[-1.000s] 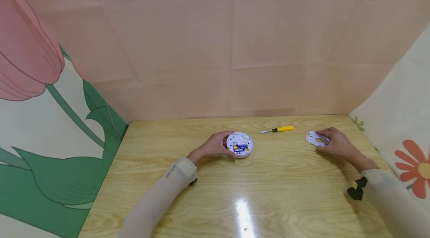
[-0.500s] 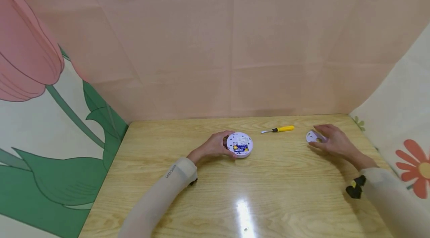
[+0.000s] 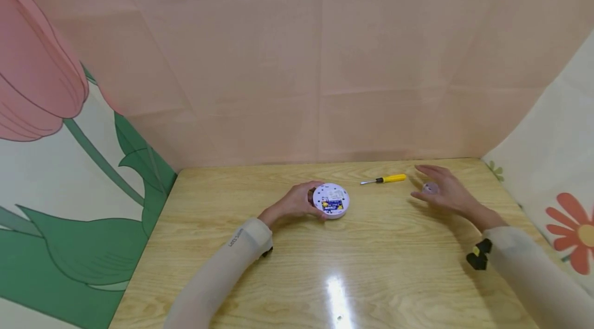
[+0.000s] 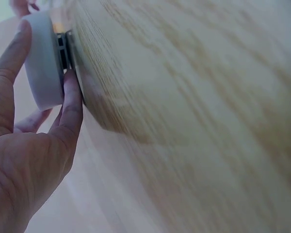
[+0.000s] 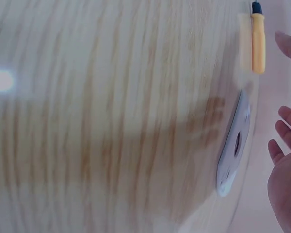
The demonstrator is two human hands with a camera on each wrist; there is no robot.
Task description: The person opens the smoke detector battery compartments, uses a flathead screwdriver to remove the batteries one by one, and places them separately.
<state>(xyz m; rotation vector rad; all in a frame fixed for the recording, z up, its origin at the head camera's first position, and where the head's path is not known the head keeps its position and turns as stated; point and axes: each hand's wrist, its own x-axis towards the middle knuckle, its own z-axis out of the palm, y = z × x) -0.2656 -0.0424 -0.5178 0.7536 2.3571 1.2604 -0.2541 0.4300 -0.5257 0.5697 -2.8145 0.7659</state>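
Observation:
In the head view my left hand (image 3: 297,200) grips a round white smoke detector (image 3: 330,196) from its left side, its back with a blue label facing up. The left wrist view shows the thumb on the white rim (image 4: 41,63) and fingers beneath, by its dark vent slots. My right hand (image 3: 451,195) hovers over a flat white mounting plate (image 3: 430,188), fingers spread and holding nothing; the hand hides much of the plate. In the right wrist view the plate (image 5: 231,155) lies flat on the table, apart from the fingers.
A yellow-handled screwdriver (image 3: 393,178) lies left of the right hand, its shaft pointing left. The wooden table (image 3: 297,277) meets a pink cloth backdrop (image 3: 320,86) at its far edge. Flower-printed cloth (image 3: 557,164) hangs at the sides.
My right hand has let go of the mounting plate, spread its fingers and shifted left over it. The left hand and smoke detector have stayed in place.

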